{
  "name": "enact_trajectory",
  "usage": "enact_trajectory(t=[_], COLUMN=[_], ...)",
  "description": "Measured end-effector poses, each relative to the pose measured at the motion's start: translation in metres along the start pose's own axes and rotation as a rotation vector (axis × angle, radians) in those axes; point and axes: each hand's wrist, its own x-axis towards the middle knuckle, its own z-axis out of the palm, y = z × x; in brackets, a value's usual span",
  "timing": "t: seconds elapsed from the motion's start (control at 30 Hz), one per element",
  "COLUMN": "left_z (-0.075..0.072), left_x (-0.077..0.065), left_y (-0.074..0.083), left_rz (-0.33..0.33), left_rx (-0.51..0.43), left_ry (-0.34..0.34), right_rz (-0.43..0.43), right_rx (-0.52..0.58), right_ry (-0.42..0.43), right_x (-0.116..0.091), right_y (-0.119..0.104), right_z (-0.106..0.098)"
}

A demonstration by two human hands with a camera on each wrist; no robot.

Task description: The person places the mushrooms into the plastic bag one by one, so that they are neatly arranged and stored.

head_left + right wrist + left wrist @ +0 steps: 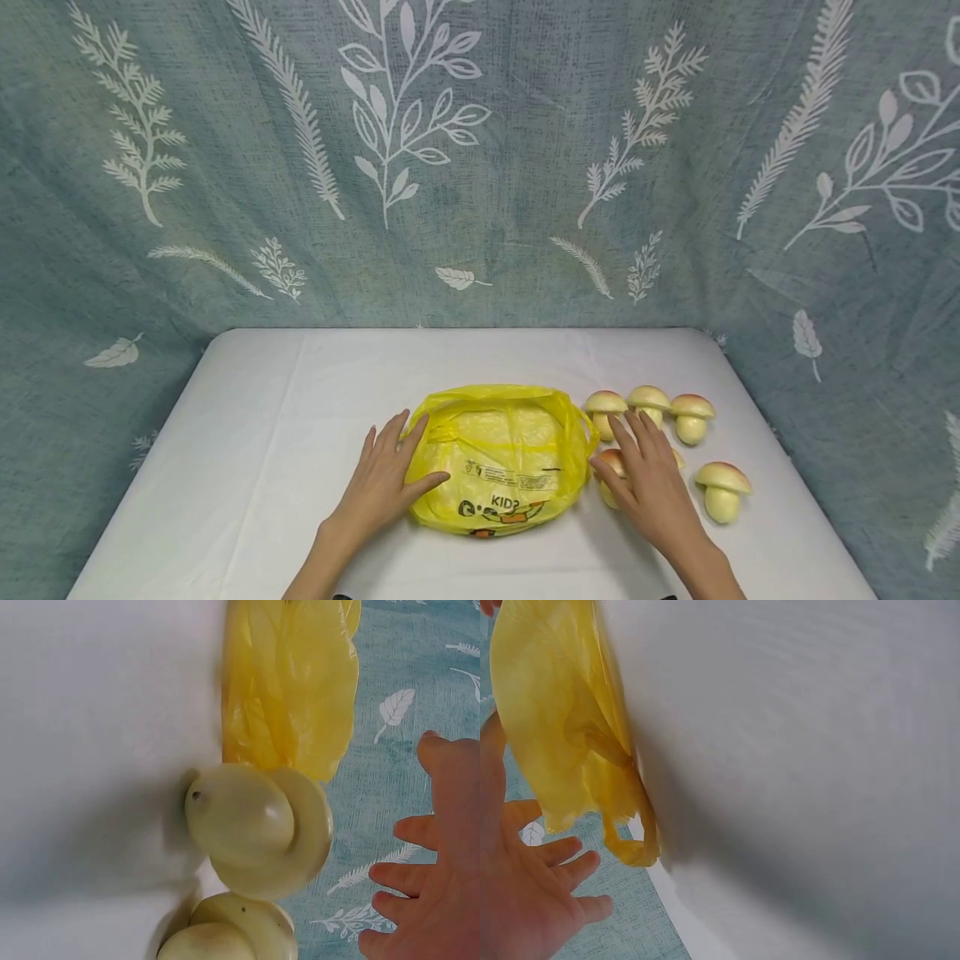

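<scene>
A yellow plastic bag with printed figures and letters sits on the white table, its mouth spread wide. At its left side is my left hand, fingers spread and thumb over the bag's edge; in the left wrist view the hand is beside the bag and its hanging handle. My right hand hovers with extended fingers over a toy mushroom next to the bag, partly hiding another behind it. In the right wrist view that hand holds nothing, near a pale mushroom.
More mushrooms lie right of the bag: three in a back row, one of them at its right end, and one apart at the front right. A leaf-patterned curtain hangs behind the white table.
</scene>
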Motion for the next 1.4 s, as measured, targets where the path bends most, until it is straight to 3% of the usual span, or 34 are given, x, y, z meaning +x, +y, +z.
enact_trajectory(t=[1.4], left_z=[0.000], left_x=[0.005], left_y=[-0.009], left_rz=[-0.068], left_rx=[-0.094], left_ry=[-0.195], right_rz=[0.127], right_rx=[0.086], right_ry=[0.039], right_x=[-0.038], right_y=[0.002], right_z=[-0.016])
